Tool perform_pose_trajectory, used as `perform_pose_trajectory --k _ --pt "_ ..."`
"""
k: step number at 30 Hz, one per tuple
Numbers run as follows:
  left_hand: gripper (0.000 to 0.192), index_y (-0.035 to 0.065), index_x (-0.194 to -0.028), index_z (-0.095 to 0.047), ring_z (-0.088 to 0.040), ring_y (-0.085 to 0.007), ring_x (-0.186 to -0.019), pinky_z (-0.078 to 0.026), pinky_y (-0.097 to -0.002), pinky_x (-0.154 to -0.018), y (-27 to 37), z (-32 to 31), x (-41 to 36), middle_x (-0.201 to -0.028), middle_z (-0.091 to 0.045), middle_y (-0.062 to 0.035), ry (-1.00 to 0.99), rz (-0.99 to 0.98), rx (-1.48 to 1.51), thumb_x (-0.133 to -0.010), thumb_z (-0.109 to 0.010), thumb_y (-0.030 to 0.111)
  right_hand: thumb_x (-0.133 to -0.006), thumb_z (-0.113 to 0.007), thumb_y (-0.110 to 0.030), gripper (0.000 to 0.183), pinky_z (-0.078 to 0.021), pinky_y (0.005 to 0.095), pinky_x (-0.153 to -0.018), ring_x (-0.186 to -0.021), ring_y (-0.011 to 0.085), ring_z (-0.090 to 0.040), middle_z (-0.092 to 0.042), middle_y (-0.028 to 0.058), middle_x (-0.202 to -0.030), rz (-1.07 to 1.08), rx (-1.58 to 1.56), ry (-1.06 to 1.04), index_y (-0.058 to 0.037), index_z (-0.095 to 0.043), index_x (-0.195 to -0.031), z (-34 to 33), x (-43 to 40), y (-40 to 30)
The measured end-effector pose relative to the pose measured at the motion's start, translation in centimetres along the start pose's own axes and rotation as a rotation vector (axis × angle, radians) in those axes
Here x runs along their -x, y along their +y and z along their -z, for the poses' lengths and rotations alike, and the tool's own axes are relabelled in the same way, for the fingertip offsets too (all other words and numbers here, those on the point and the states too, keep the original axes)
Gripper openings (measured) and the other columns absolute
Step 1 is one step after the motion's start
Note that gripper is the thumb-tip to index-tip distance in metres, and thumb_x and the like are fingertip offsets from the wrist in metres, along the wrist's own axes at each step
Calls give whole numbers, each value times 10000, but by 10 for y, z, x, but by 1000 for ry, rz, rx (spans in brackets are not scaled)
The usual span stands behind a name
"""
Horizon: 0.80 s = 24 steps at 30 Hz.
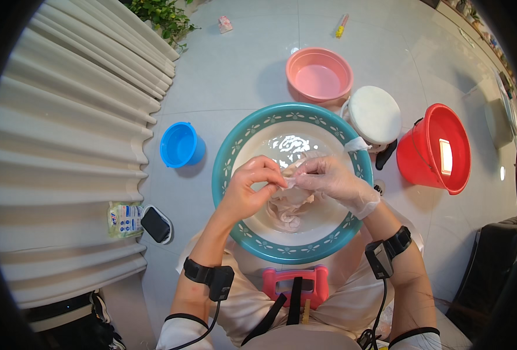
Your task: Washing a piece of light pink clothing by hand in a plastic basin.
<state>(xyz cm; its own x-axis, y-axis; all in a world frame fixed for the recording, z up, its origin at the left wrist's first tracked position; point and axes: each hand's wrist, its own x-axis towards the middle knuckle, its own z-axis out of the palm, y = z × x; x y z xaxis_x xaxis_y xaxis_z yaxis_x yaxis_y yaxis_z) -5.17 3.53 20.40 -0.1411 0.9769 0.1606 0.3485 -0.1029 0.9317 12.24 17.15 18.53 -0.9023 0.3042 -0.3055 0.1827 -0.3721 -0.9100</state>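
Note:
A large teal-rimmed plastic basin (258, 251) with white dragonfly-like prints holds water before me. Over its middle, my bare left hand (254, 186) pinches one edge of a pale, wet cloth (289, 216). My right hand (328, 179), in a clear thin glove, grips the same cloth a little to the right, close to my left fingertips. The rest of the cloth lies bunched in the water below. A small white piece of cloth or tissue (357, 144) hangs over the basin's upper right rim.
Beyond the basin stands a pink basin (319, 73); right of that, a white round-topped stool (374, 114). A red bucket (416, 153) is at right, a small blue bucket (182, 145) at left. A wipes pack (125, 219) lies by the curtain (79, 144).

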Motion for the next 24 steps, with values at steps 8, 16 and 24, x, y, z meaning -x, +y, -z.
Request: perform_pose_trajectory --k 8,16,24 --pt "88 40 -778 -688 -536 -202 -888 -445 -292 -754 3 -4 -2 -925 -552 -84 -186 -117 -130 -717 -627 24 -911 -571 -252 218 -462 226 -730 -797 92 -576 -605 13 -857 36 -363 27 -38 -614 -909 5 -4 11" --pt "137 21 -879 -591 -538 -127 -901 -447 -281 -765 -8 -5 3 -935 -584 -62 74 246 487 -868 -581 157 -825 -623 -209 184 -412 211 -638 -705 92 -521 -592 27 -762 -23 -14 113 -45 -571 -759 -9 0 -5" --pt "243 -8 -963 -634 -564 -92 -808 -451 -261 -772 1 -5 1 -821 -623 -29 -86 294 116 -734 -694 41 -730 -615 -4 140 -437 195 -664 -765 86 -560 -583 26 -839 -11 -47 41 -55 -526 -824 -4 0 -4"
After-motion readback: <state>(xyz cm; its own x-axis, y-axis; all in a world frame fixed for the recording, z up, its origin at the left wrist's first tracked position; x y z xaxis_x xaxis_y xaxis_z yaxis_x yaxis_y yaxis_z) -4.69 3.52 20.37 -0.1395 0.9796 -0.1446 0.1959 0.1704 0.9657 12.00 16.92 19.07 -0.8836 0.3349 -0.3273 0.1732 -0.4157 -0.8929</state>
